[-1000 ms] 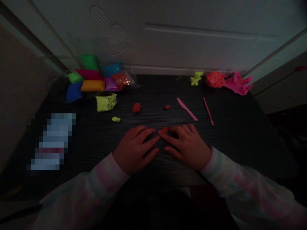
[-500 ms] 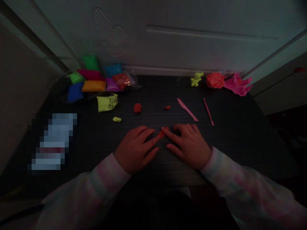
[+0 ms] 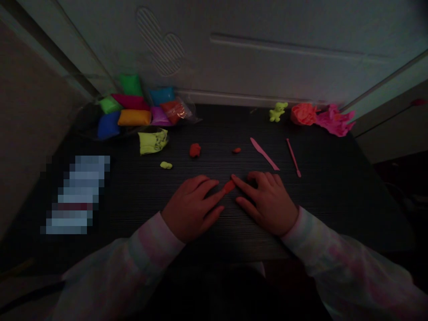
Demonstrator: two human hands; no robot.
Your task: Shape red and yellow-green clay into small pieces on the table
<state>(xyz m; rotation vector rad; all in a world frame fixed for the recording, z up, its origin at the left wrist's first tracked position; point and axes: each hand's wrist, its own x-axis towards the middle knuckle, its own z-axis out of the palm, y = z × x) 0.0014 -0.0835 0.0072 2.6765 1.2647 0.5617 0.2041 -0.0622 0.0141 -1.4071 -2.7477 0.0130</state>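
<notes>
A small flattened strip of red-orange clay (image 3: 229, 187) lies on the dark table between my hands. The index fingertip of my left hand (image 3: 194, 208) touches its left end, with the other fingers spread. From the other side my right hand (image 3: 269, 203) rests its index fingertip at the strip's upper right end; its thumb is stretched out and the remaining fingers are bent. Beyond the hands sit a red clay lump (image 3: 195, 150), a smaller red-orange bit (image 3: 236, 150) and a yellow clay piece (image 3: 166, 165). To the right lie a pink plastic knife (image 3: 265, 154) and a thin pink modelling tool (image 3: 293, 157).
Several coloured clay packets (image 3: 134, 117) in clear plastic fill the back left, with an opened yellow packet (image 3: 153, 141) before them. A blurred-out flat object (image 3: 78, 196) lies at left. Along the back right stand a yellow figure (image 3: 277, 112) and crumpled orange and pink paper (image 3: 303, 114).
The view has shifted slightly. My right index fingertip has moved off the middle of the red-orange strip to its upper end, so more of the strip shows.
</notes>
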